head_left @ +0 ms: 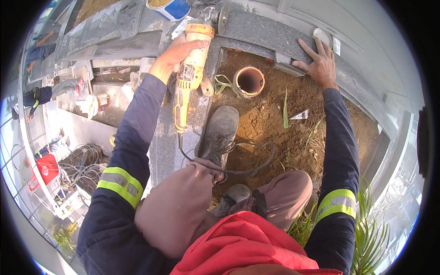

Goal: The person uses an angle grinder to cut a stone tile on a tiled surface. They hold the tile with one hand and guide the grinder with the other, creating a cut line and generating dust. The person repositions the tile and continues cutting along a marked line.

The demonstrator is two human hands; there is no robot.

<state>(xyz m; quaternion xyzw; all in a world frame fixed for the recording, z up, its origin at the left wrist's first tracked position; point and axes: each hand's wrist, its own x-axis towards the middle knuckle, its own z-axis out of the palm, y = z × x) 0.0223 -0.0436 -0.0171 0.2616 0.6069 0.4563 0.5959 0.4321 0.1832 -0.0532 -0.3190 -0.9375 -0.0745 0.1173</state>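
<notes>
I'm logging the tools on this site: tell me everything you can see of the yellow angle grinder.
The angle grinder has a worn, plastic-looking yellow body with dark vents, an orange band and a grey metal head carrying a round disc. A dark cable leaves its tail end. The left hand grasps the body behind the band, disc end pointing away from the person. Grey stone lies beneath; whether the disc touches it is unclear.

In the brown soil [263,121], a round pipe [250,94] is opening upward, while a green leaf blade [286,110] and a white triangular scrap [300,115] are showing nearby. A blue-and-white bucket [175,10] is sitting beyond. Off left, loose cables [85,167] are tangling near something red [46,168], and another person [43,95] is standing farther away.
</notes>
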